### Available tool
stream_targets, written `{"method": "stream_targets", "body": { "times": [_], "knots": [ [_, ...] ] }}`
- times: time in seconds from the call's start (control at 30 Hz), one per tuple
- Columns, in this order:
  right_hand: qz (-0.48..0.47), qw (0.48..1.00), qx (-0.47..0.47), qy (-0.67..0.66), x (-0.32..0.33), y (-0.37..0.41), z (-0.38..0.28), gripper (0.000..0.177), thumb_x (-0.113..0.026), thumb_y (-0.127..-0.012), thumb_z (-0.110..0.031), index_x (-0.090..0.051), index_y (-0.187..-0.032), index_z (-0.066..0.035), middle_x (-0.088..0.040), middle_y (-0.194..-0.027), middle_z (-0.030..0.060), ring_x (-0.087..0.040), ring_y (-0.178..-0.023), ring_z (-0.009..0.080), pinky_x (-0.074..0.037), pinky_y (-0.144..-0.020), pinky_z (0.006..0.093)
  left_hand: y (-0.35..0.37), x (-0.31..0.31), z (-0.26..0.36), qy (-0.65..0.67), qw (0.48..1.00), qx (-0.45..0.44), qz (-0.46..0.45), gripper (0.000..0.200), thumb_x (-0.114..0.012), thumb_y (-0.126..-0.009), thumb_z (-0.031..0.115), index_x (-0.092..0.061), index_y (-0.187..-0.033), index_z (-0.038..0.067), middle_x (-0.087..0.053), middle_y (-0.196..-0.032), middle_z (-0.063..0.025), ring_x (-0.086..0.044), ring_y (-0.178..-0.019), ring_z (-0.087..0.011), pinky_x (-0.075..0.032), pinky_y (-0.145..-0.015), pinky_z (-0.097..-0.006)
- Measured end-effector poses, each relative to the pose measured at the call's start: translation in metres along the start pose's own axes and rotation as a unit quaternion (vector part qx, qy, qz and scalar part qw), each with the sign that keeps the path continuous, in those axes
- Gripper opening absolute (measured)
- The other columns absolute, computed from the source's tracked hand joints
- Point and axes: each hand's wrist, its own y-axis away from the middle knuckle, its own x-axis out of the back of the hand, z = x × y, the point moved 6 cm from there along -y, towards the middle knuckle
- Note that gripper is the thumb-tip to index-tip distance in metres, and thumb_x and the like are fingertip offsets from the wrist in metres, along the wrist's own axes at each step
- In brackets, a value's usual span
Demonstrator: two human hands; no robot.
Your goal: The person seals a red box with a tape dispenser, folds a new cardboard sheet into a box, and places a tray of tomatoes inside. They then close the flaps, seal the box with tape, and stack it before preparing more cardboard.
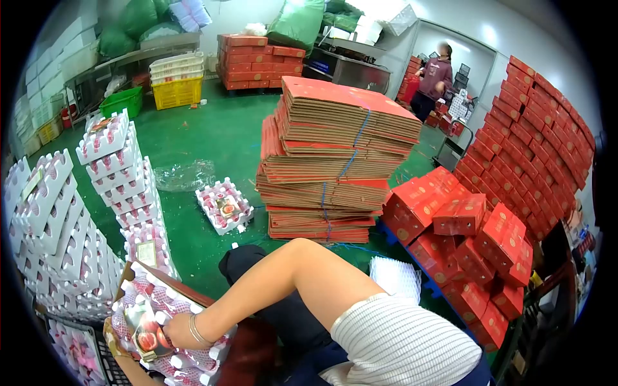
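A white foam tray of net-wrapped round fruit (pixel 138 293) with a printed fruit card (pixel 147 334) on top sits tilted at the lower left. Brown cardboard edges and a dark red carton side (pixel 248 344) show around part of it. My right hand (pixel 183 331), a bracelet at its wrist, reaches down onto the tray beside the card; its fingertips are hidden. At the tray's left edge is my left hand (pixel 114 338), in a yellowish glove and closed around the side. Most of that hand is hidden by the tray.
Stacked fruit trays (pixel 61 238) stand left; another tray (pixel 225 206) lies on the green floor. Flattened red cartons (pixel 335 161) are piled ahead, tied with blue cord. Red boxes (pixel 479 257) and a high box wall (pixel 528 141) fill the right. A person (pixel 434 80) stands by the doorway.
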Motion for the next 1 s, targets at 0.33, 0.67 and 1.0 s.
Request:
{"method": "stream_targets", "body": {
  "times": [0.33,0.67,1.0],
  "knots": [
    [0.079,0.987,-0.122,-0.069,-0.003,-0.013,0.051,0.020,-0.061,-0.082,-0.019,-0.069,-0.087,-0.002,-0.067,-0.092,0.0192,-0.068,-0.075,0.0331,-0.055,-0.069,0.0428,-0.023,-0.016,0.045,-0.050,0.997,-0.064,-0.003,0.022,-0.070,-0.089,0.018,-0.070,-0.104,0.002,-0.069,-0.096,-0.0027,-0.062,-0.085,-0.0101,-0.050,-0.073,-0.0250],
    [-0.020,0.990,0.046,0.132,0.013,-0.006,0.043,0.013,-0.063,-0.071,-0.005,-0.066,-0.084,-0.002,-0.059,-0.096,0.0169,-0.066,-0.083,0.0320,-0.056,-0.072,0.0403,0.004,-0.041,0.057,-0.091,0.983,-0.129,0.090,0.008,-0.071,-0.084,0.009,-0.070,-0.086,0.002,-0.068,-0.078,-0.0056,-0.061,-0.069,-0.0131,-0.048,-0.064,-0.0278],
    [0.036,0.979,0.086,0.180,-0.014,-0.038,0.089,0.015,-0.064,-0.072,-0.005,-0.064,-0.087,-0.003,-0.057,-0.102,0.0140,-0.065,-0.086,0.0287,-0.056,-0.070,0.0393,0.041,-0.045,0.071,-0.350,0.863,-0.181,0.315,0.030,-0.073,-0.077,0.034,-0.071,-0.083,0.005,-0.071,-0.083,-0.0191,-0.069,-0.080,-0.0350,-0.053,-0.074,-0.0418]
  ]
}}
